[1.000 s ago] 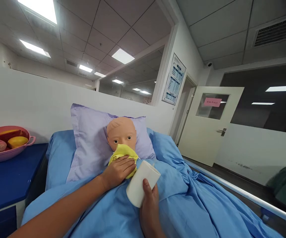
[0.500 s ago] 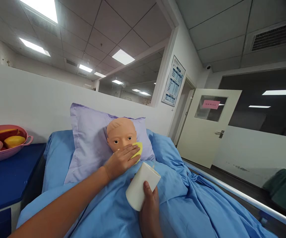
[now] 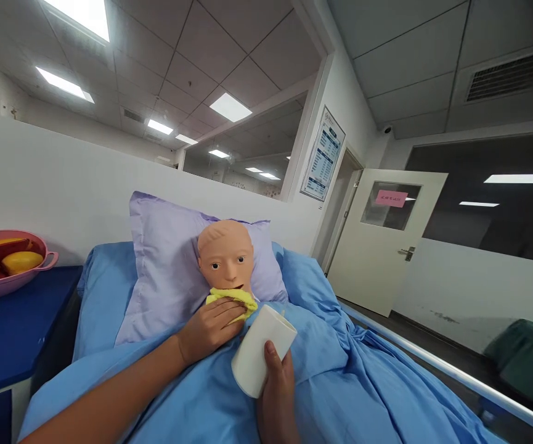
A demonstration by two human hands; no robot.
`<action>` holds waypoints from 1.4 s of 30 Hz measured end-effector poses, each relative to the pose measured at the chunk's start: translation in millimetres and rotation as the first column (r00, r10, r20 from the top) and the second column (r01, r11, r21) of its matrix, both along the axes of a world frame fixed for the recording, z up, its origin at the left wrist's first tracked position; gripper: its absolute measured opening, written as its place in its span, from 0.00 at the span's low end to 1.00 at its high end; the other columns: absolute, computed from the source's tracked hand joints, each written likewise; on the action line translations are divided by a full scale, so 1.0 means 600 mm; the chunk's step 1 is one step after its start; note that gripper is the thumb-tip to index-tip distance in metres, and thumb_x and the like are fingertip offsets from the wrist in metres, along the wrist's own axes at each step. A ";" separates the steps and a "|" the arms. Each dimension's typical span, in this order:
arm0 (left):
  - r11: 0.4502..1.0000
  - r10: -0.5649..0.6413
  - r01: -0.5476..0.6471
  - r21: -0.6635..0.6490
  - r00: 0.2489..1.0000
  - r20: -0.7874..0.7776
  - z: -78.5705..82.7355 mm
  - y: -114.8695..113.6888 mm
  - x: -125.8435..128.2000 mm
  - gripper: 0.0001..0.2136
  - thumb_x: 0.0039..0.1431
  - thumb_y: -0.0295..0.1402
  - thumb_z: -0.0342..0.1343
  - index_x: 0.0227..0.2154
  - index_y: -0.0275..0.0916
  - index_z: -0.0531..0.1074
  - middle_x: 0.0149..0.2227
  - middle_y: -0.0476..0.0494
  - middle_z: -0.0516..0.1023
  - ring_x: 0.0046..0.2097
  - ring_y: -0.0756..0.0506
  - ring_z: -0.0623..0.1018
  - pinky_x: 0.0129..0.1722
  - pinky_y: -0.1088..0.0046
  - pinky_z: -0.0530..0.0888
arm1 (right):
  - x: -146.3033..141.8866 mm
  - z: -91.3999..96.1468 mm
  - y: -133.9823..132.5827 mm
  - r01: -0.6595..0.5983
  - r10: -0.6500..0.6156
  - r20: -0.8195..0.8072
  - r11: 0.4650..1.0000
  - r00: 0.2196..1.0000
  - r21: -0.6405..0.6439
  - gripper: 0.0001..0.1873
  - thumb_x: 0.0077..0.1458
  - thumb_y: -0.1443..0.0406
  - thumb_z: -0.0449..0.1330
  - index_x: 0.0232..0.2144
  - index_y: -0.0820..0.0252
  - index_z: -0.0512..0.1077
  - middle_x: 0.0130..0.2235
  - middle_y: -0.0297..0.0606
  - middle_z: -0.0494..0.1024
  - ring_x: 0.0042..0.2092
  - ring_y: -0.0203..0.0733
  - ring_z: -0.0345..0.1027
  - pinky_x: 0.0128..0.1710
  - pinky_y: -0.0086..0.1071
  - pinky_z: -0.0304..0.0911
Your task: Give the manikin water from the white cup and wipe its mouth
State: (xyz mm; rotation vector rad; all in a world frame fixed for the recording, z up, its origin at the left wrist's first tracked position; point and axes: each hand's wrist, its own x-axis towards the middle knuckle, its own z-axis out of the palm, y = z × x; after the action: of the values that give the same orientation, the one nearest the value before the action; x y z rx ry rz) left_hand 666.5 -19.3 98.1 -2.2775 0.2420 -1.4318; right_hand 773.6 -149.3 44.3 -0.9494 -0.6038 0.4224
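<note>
At the centre of the frame, the left hand (image 3: 208,330) grasps a bunched yellow cloth (image 3: 233,297), fingers laid across its front, presumably to hold the fabric against the chin of the manikin (image 3: 224,246), just below the mouth. At lower centre, the right hand (image 3: 278,385) grips a white cup (image 3: 257,350), thumb on the near side; it tilts toward the upper right, perhaps held because the soft blue quilt (image 3: 340,382) offers no firm base. The lilac pillow (image 3: 164,271) props the head.
</note>
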 end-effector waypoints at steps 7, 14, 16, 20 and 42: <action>0.995 -0.102 0.104 -0.001 0.986 0.131 0.083 -0.017 -0.004 0.10 0.61 0.23 0.54 0.45 0.34 0.72 0.53 0.34 0.77 0.63 0.42 0.68 0.58 0.58 0.74 | 0.002 0.007 -0.004 -0.087 0.085 -0.075 0.996 0.994 -0.029 0.35 0.53 0.50 0.62 0.60 0.55 0.62 0.45 0.40 0.79 0.39 0.46 0.73 0.36 0.36 0.70; 0.991 0.079 -0.084 0.101 0.996 0.052 0.079 0.012 0.041 0.09 0.63 0.26 0.53 0.44 0.34 0.75 0.55 0.38 0.77 0.62 0.43 0.70 0.61 0.60 0.71 | 0.001 0.012 0.002 -0.116 0.119 -0.142 0.993 0.983 0.029 0.30 0.55 0.51 0.61 0.56 0.55 0.64 0.42 0.37 0.79 0.39 0.43 0.73 0.35 0.34 0.68; 0.987 0.136 -0.139 0.082 0.990 0.045 0.066 0.013 0.043 0.11 0.64 0.26 0.52 0.47 0.35 0.74 0.55 0.39 0.76 0.61 0.43 0.71 0.61 0.61 0.71 | 0.000 0.014 0.003 -0.120 0.124 -0.151 0.992 0.981 0.033 0.31 0.54 0.51 0.62 0.56 0.55 0.64 0.44 0.39 0.79 0.39 0.45 0.74 0.35 0.34 0.69; 0.987 0.138 -0.142 0.076 0.989 0.052 0.048 0.006 0.033 0.11 0.64 0.25 0.51 0.47 0.34 0.74 0.52 0.39 0.78 0.58 0.44 0.74 0.60 0.62 0.72 | -0.007 0.025 0.002 -0.057 0.058 -0.088 0.998 0.994 0.017 0.30 0.54 0.50 0.60 0.56 0.55 0.66 0.44 0.39 0.79 0.41 0.47 0.74 0.36 0.37 0.70; 0.996 0.071 -0.074 0.045 0.995 0.068 0.076 -0.018 0.025 0.11 0.64 0.24 0.50 0.46 0.32 0.73 0.53 0.34 0.77 0.59 0.41 0.73 0.56 0.60 0.76 | 0.004 0.010 0.024 -0.070 0.076 -0.064 0.993 0.995 0.094 0.30 0.51 0.50 0.64 0.52 0.58 0.67 0.39 0.37 0.79 0.35 0.42 0.71 0.34 0.34 0.68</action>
State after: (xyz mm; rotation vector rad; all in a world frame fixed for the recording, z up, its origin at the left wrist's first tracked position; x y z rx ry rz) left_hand 681.5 -30.2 143.7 -2.1743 0.1695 -1.4464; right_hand 776.0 -135.2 50.2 -0.8247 -0.5927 0.4862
